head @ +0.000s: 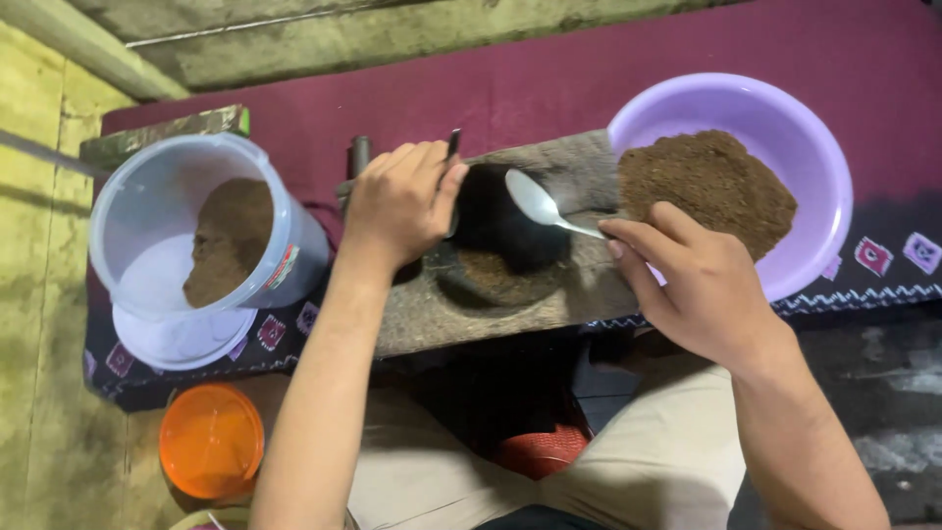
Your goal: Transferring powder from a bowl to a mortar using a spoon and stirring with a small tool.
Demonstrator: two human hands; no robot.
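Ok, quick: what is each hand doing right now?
Left hand: closed around a dark handle at the black bowl.
Right hand: closed on the metal spoon, its bowl over the black bowl.

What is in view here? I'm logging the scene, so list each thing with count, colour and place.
Basin: one, lilac, right, holding brown powder.
Spoon: one, silver, centre, over the dark bowl.
Dark bowl: one, black, set in the wooden board, some powder inside.
Clear tub: one, transparent, left, tilted, with powder.
Orange lid: one, lower left.
Cloth: one, maroon, underneath.
Left hand: grips a dark tool at the bowl's rim.
Right hand: holds the spoon handle.
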